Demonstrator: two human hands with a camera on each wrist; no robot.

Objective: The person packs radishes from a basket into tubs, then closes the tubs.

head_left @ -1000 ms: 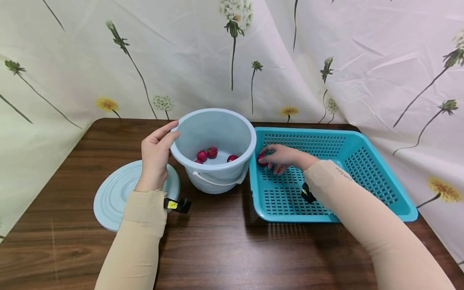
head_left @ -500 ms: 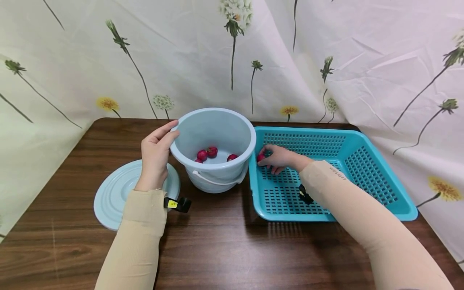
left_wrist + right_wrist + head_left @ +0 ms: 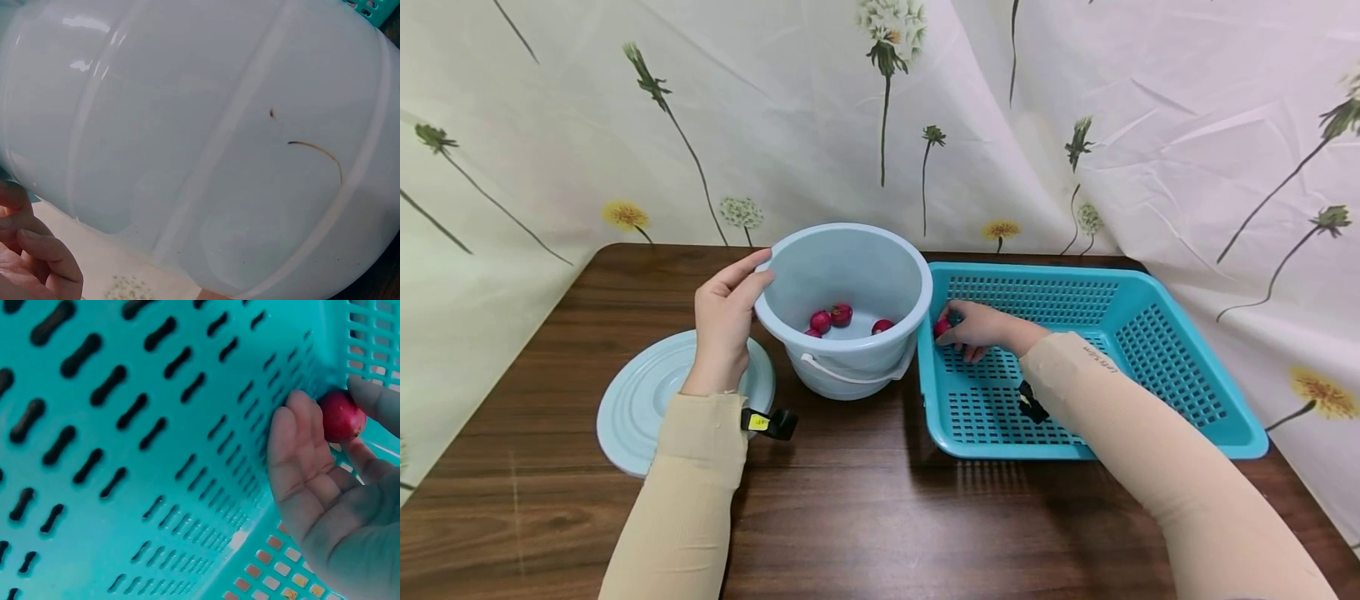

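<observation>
My left hand grips the left rim of a pale blue bucket, thumb at the lip. In the left wrist view the bucket's ribbed outer wall fills most of the picture, with my curled fingers at lower left. Several round red radishes lie on the bucket's bottom. Inside the turquoise basket, by its left wall, my right hand pinches a radish. In the right wrist view, that radish sits in the basket's corner between my fingers and thumb.
A pale blue round lid lies on the dark wooden table, partly behind my left forearm. The basket stands close against the bucket's right side. A white floral cloth hangs behind the table. The bucket's white handle hangs down in front.
My right hand's fingers have closed around the radish at the basket's left wall, and the hand has moved slightly. The left hand and the bucket have stayed in place.
</observation>
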